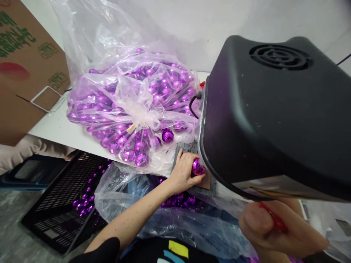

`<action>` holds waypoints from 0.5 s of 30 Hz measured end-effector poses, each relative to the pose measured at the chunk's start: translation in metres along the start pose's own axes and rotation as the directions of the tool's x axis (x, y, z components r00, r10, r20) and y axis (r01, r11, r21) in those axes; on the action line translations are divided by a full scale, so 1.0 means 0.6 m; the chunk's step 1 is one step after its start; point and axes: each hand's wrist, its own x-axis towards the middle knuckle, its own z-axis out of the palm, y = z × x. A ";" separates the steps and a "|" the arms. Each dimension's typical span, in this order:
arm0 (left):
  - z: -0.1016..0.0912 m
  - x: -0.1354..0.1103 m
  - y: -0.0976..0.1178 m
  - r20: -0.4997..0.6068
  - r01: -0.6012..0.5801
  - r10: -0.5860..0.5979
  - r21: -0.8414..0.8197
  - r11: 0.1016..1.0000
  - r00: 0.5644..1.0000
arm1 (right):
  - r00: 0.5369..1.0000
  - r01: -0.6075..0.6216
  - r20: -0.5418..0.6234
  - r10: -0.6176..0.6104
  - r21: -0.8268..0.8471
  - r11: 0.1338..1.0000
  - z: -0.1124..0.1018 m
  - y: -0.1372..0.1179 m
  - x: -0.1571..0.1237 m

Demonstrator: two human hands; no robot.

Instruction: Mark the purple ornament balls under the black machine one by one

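Purple ball (197,167) sits in the curled left hand (185,168), right hand (282,233) wrapping a red handle (277,220).

From my end, I see a white tabletop (53,127) w/ lots of stuff on it. A big clear bag (131,96) full of shiny purple balls (141,159) sits in the mid. of what I can see, bunched up on the side near me. Just R of the bag, a gray plate (192,147) lies flat by the front edge, w/ blk bits on it & a tan pad (205,182) on top. A big blk machine (274,128) is over the R end, but I can't see its foot. Down low L is gray floor (11,215), w/ a blk crate (44,223) right by it.
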 end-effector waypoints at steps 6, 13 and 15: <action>0.004 -0.001 -0.008 0.013 -0.006 0.006 0.005 1.000 1.000 | 0.989 0.093 -0.112 -0.100 -0.066 0.993 0.028 0.015 -0.012; 0.004 -0.002 -0.006 0.011 -0.016 0.016 0.024 1.000 1.000 | 0.986 0.106 0.128 -0.104 -0.012 0.994 0.019 0.044 -0.019; 0.003 -0.001 -0.005 0.012 -0.016 0.015 0.028 0.999 1.000 | 0.980 0.048 0.191 -0.051 0.024 0.999 -0.006 0.035 0.002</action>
